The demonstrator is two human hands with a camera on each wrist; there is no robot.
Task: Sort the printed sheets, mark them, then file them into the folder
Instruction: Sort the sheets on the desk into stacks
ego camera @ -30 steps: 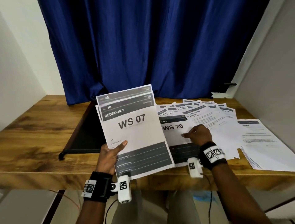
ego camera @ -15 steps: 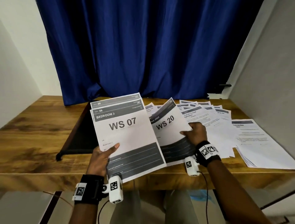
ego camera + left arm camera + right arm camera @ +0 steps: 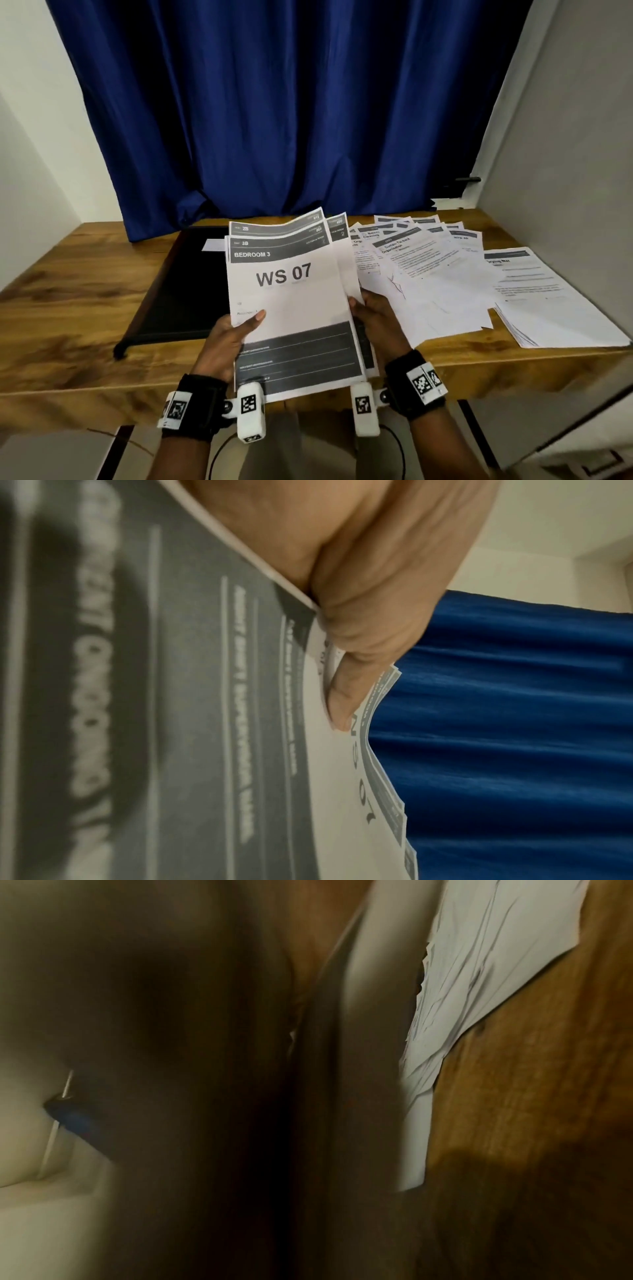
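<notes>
A stack of printed sheets [image 3: 291, 301], topped by one reading "BEDROOM 3 / WS 07", is held upright above the table's front edge. My left hand [image 3: 236, 329] grips its left edge, thumb pressed on the top sheet [image 3: 240, 750]. My right hand [image 3: 370, 311] holds the sheet with the "20" corner [image 3: 339, 226] against the right side of the stack, behind the front sheets. A black folder [image 3: 181, 287] lies flat on the table to the left, partly hidden by the stack. The right wrist view is blurred and dark.
Several printed sheets [image 3: 421, 274] lie fanned out on the wooden table [image 3: 68, 291] right of centre. Another pile of sheets [image 3: 548, 301] sits at the right edge. A blue curtain [image 3: 291, 102] hangs behind the table. Walls stand close on both sides.
My right hand lifted the "WS 20" sheet off the table and brought it left, behind the stack in my left hand. The stack itself shifted slightly right.
</notes>
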